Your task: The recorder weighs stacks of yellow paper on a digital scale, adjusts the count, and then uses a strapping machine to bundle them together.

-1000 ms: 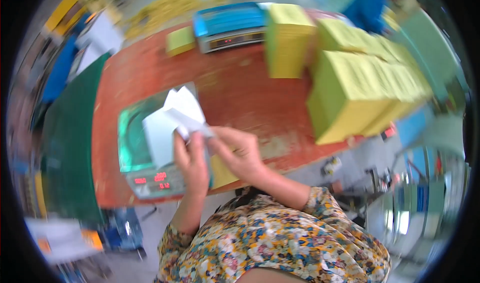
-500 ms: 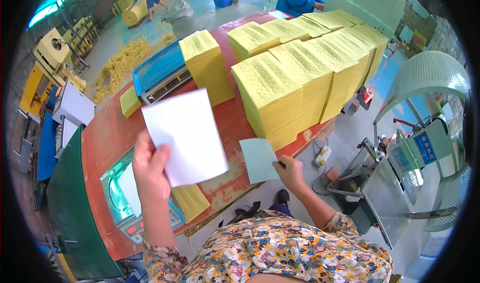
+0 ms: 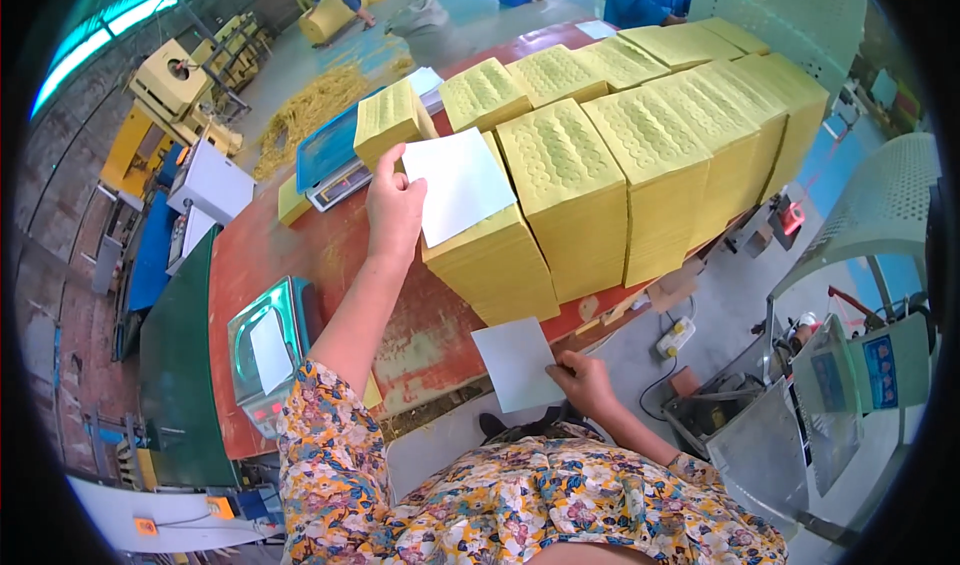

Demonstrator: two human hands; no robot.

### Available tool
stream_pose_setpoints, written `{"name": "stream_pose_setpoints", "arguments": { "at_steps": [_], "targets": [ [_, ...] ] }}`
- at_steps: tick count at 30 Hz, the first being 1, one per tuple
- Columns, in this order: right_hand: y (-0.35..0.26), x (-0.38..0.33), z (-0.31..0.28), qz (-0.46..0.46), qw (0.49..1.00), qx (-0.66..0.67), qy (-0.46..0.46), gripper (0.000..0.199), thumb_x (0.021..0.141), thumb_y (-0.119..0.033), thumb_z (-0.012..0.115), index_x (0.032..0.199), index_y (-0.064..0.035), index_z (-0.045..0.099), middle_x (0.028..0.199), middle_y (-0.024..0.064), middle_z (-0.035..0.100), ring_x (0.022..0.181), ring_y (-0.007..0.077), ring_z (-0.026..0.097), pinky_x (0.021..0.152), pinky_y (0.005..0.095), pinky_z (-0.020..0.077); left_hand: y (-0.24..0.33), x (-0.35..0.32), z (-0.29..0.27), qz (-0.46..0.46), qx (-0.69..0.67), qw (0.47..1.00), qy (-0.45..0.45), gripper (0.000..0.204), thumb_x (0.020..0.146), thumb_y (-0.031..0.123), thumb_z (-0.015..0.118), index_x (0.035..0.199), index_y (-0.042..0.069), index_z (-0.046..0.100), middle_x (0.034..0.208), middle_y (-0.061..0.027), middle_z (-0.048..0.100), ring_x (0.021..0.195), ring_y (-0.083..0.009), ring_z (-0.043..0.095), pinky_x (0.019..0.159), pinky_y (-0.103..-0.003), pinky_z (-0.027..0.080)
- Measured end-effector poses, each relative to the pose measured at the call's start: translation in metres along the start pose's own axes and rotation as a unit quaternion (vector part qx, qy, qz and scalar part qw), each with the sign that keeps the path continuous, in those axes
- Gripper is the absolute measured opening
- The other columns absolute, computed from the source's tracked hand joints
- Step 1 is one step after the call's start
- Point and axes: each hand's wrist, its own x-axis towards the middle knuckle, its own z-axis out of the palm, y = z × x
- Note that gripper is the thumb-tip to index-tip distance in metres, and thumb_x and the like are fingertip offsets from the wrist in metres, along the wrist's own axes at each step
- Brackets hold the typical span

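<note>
The left hand (image 3: 395, 205), which half a second ago held its white sheet (image 3: 458, 183) raised, now pinches it flat onto the nearest yellow stack (image 3: 490, 255) on the tabletop (image 3: 300, 255), while the right hand (image 3: 583, 383) pinches a second white sheet (image 3: 517, 363) below the tabletop edge.

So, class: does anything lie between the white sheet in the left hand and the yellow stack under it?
Nothing visible. The left hand holds the white sheet on top of the yellow stack.
</note>
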Motion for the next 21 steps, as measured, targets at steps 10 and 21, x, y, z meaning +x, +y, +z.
{"name": "stream_pose_setpoints", "arguments": {
  "at_steps": [10, 21],
  "targets": [
    [0.015, 0.006, -0.018, -0.03, 0.998, 0.032, -0.048, 0.017, 0.086, -0.014, 0.07, 0.088, 0.0017, 0.063, 0.074, 0.0195, 0.063, 0.063, 0.0268, 0.06, 0.062, 0.0372, 0.0487, 0.005, 0.004, 0.0, 0.104, 0.326, 0.94, -0.014, 0.046, 0.081, 0.011, 0.062, 0.127, 0.003, 0.06, 0.073, -0.0118, 0.06, 0.069, -0.025, 0.06, 0.071, -0.038, 0.049],
    [0.044, 0.006, -0.036, -0.023, 0.983, 0.175, -0.051, 0.011, 0.086, -0.007, 0.064, 0.095, 0.0005, 0.064, 0.083, 0.0074, 0.062, 0.083, 0.0128, 0.06, 0.075, 0.0296, 0.0486, 0.038, 0.017, -0.006, 0.344, 0.409, 0.844, -0.048, 0.033, 0.085, 0.018, 0.066, 0.115, 0.004, 0.066, 0.121, -0.0205, 0.06, 0.115, -0.036, 0.057, 0.099, -0.041, 0.045]
  ]
}}
